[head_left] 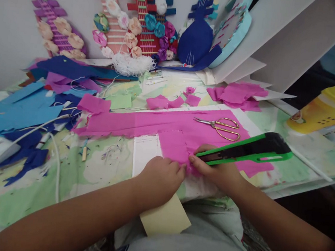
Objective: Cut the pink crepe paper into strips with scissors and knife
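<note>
One green-and-black tool (247,150) sits within the right hand (221,172).

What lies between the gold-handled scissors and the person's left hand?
A stretch of the pink sheet lies between the gold-handled scissors and the left hand, with the right hand close by. The head view shows this.

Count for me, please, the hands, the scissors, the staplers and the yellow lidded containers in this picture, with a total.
Left hand and right hand: 2
Gold-handled scissors: 1
Black-and-green stapler: 1
Yellow lidded container: 1
Total: 5
</note>
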{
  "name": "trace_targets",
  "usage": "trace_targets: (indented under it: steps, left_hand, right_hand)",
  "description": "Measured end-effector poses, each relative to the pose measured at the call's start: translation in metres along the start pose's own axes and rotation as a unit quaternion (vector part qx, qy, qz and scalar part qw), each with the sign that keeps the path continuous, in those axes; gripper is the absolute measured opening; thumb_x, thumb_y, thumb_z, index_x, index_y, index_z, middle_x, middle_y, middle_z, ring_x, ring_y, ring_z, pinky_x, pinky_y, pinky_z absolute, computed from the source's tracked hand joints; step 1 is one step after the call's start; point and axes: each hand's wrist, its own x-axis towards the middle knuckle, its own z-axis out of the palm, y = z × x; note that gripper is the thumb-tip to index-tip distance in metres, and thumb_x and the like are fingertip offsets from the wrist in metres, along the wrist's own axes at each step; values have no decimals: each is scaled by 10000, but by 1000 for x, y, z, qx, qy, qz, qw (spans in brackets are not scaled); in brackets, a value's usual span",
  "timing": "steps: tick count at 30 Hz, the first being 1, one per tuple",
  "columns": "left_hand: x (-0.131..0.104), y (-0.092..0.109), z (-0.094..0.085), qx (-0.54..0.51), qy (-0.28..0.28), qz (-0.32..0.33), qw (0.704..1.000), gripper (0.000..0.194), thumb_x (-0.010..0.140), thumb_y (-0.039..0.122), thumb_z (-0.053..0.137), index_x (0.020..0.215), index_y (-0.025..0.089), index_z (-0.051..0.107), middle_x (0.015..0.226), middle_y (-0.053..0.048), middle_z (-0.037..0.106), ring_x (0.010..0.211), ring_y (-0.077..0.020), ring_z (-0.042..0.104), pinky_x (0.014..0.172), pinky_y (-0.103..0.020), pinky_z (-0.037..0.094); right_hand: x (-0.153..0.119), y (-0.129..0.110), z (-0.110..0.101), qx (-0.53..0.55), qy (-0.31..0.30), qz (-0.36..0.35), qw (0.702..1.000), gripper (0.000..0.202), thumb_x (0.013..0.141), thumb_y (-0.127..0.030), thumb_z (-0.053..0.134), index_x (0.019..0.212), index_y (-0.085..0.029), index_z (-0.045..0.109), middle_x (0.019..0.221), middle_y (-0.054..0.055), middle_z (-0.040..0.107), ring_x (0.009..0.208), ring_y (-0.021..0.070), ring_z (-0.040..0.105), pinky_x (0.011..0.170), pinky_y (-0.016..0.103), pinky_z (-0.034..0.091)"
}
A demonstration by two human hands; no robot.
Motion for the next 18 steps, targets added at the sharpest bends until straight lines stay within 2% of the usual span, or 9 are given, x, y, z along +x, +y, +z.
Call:
trace_targets:
  steps: [6,9,12,15,18]
  left_hand:
    - [0,0,1,-12,19,-1,1000,201,755,106,429,915,89,549,622,-32,543,533,-199,520,426,-315,361]
    - [0,-1,3,-11,34,2,999,216,753,96,417,925,86,547,614,-33,536,525,-201,513,421,-318,357]
    - [0,-1,3,-11,34,3,999,225,761,94,407,942,82,541,617,-41,539,530,-198,514,425,-309,353]
    - [0,-1,2,-14,25,4,1000,204,767,93,403,916,86,543,619,-46,540,536,-196,515,433,-301,349]
    - [-1,0,1,-20,25,7,999,187,760,97,413,893,92,544,618,-44,536,533,-196,511,436,-303,344]
  right_hand:
    - [1,-1,-7,55,-56,15,997,260,746,-397,514,624,-168,535,589,7,565,587,133,543,564,253,428]
    - [2,-1,-7,67,-23,22,997,256,738,-402,525,627,-172,535,598,6,570,601,134,542,573,252,431]
    - [3,0,-4,34,8,14,999,233,733,-395,532,643,-181,535,635,13,581,641,148,548,616,275,434]
    - [2,2,-3,9,-24,1,1000,231,728,-399,538,637,-186,528,626,12,576,640,157,548,634,294,434]
    - [0,3,-5,50,-40,14,998,244,744,-401,518,633,-185,535,615,12,578,624,152,550,607,283,440]
